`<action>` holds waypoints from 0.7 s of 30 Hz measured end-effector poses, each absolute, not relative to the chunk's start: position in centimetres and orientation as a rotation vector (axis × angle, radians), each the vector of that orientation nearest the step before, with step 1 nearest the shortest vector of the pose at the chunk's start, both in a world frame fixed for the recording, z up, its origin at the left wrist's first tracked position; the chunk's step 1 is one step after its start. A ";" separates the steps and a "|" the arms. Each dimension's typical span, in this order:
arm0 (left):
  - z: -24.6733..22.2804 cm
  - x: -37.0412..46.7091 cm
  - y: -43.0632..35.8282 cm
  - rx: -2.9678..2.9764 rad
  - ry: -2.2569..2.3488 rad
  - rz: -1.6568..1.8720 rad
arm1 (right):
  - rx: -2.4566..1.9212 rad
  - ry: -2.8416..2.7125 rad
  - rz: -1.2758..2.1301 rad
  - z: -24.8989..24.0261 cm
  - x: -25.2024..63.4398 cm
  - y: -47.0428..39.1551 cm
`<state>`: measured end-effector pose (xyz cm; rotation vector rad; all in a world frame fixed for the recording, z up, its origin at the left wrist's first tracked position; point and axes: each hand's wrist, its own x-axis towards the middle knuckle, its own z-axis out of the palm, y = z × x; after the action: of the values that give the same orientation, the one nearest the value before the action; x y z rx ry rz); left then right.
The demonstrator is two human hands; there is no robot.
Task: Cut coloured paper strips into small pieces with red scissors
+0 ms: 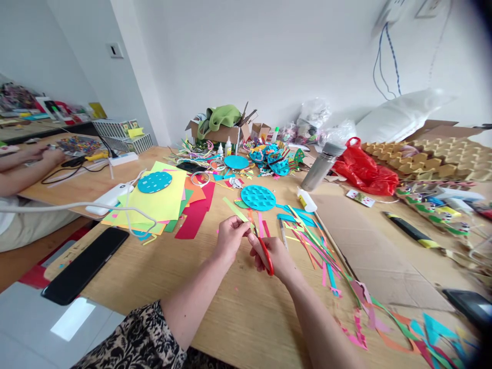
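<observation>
Patterned sleeve [142,333] showing nearest, red scissors [265,255] pointing away

Above the counter [246,318], the right hand [274,256] is clasping the red scissors, its fingers wrapping around them; their long axis is running forward and slightly leftward, tips aiming away. The left hand [230,237] is pinching a pale green strip [235,209] between its fingers, and that strip is slanting out toward the far left. Just beyond both hands, a blue disc [258,198] is lying.
</observation>
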<state>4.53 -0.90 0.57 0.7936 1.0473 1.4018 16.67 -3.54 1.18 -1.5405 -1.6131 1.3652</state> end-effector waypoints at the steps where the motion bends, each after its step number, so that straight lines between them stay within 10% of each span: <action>1: 0.6 4.5 -0.9 0.794 1.045 1.400 | -1.534 -1.612 1.368 1.1 16.7 -3.5; 21: 0.1 4.4 -0.8 0.677 0.899 1.317 | -1.535 -1.632 1.329 1.1 16.8 -3.4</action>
<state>4.39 -0.77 0.14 0.6770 0.8985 1.3169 16.76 -3.43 1.14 -1.5348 -1.6315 1.3289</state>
